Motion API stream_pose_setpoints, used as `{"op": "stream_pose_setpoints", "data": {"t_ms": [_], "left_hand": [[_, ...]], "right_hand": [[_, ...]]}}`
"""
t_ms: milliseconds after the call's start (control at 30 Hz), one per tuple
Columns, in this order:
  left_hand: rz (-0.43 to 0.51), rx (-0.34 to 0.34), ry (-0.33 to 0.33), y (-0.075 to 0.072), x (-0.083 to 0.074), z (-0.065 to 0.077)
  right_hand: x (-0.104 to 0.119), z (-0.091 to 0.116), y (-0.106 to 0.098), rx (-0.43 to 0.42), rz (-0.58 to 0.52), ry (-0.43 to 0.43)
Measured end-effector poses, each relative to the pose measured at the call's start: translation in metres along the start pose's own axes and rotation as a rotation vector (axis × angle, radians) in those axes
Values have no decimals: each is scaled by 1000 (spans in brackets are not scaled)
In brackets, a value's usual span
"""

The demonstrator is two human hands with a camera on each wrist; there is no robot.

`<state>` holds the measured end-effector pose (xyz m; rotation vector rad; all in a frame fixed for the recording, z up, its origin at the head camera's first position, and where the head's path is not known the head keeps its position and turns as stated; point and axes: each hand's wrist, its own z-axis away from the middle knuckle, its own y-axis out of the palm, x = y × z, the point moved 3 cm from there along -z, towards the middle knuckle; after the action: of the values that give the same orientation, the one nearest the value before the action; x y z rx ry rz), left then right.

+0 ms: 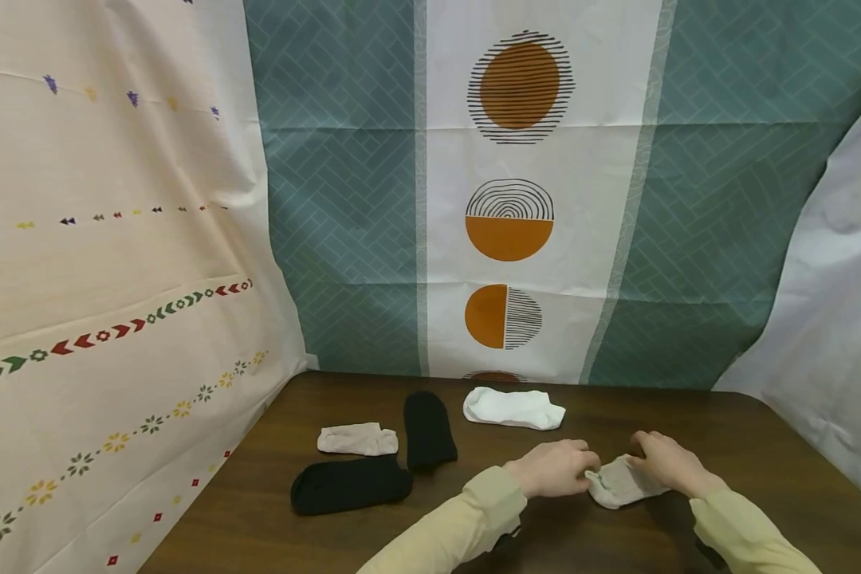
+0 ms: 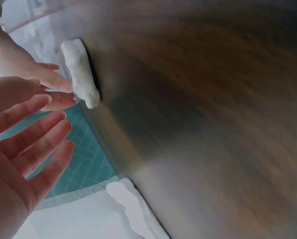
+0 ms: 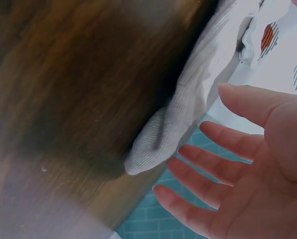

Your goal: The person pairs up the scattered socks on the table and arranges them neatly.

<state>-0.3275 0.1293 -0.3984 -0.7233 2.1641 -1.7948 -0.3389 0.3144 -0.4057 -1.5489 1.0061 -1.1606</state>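
Left hand (image 1: 554,469) and right hand (image 1: 666,462), fingers loosely extended, unclenched, flank low-cut pale-gray knit sock (image 1: 623,483) on dark-brown wooden desk (image 1: 574,542); contact hard to judge; uneven push could bunch it.

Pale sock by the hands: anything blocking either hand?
Nothing visible: the pale sock lies between the left hand and right hand, with no other object separating it from either. The white sock sits farther back.

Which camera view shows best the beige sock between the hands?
The right wrist view: the beige sock is closest, its ribbing clear. Head view: smaller, partly covered. Left wrist view: small, seen side-on.
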Motion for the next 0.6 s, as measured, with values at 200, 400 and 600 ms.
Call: {"op": "stream_pose_setpoints", "data": {"t_ms": [200,400,600], "left_hand": [[43,11,-118,4,-2,-6],[72,29,-206,9,-2,-10],[63,28,-197,10,-7,-12]], "right_hand": [[-4,3,1,23,-10,19],[-5,3,2,37,-22,29],[-7,4,3,31,-17,15]]}}
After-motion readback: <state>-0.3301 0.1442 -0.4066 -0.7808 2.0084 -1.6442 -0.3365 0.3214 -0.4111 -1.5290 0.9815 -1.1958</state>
